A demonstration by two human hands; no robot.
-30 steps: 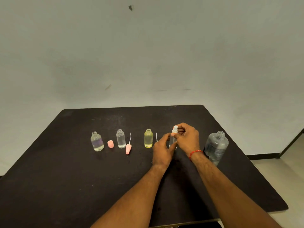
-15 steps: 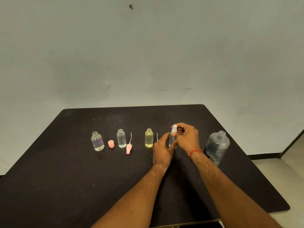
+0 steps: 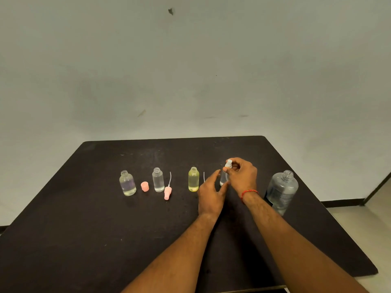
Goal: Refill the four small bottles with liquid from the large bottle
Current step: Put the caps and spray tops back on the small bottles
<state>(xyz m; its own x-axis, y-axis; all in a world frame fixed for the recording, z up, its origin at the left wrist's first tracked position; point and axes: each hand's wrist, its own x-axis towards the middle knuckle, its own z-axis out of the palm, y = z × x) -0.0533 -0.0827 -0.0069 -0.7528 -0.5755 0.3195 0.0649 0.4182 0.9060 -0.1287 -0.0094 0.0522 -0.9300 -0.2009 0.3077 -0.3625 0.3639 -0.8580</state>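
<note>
A black tabletop (image 3: 84, 240) stands against a pale wall and carries a row of bottles. At the right end of the small ones, a small clear plastic bottle (image 3: 223, 180) stands upright between the person's two hands. The right hand (image 3: 242, 176) is curled over its top, thumb and forefinger pinching the white spray cap (image 3: 228, 163) that sits at the bottle's neck; whether the cap is screwed on or only resting there cannot be told. A red thread (image 3: 249, 191) circles that wrist. The left hand (image 3: 210, 194) is spread fairly wide, its thumb raised just left of the bottle and its straight fingers reaching to the bottle's lower wall.

To the left stands a small yellow-tinted bottle (image 3: 193, 179) with an open neck, and a thin white tube (image 3: 204, 177) shows just behind the left hand. Further left is a small clear straight-sided bottle (image 3: 158, 180), also open, with a pink spray cap (image 3: 167, 193) and its white dip tube lying near its right side. A pink round cap (image 3: 145, 186) sits between that bottle and the leftmost one, a small clear bottle with a faint purple tint (image 3: 127, 183).

The large clear plastic bottle (image 3: 282, 190) stands uncapped to the right of the right forearm, apart from both hands.
</note>
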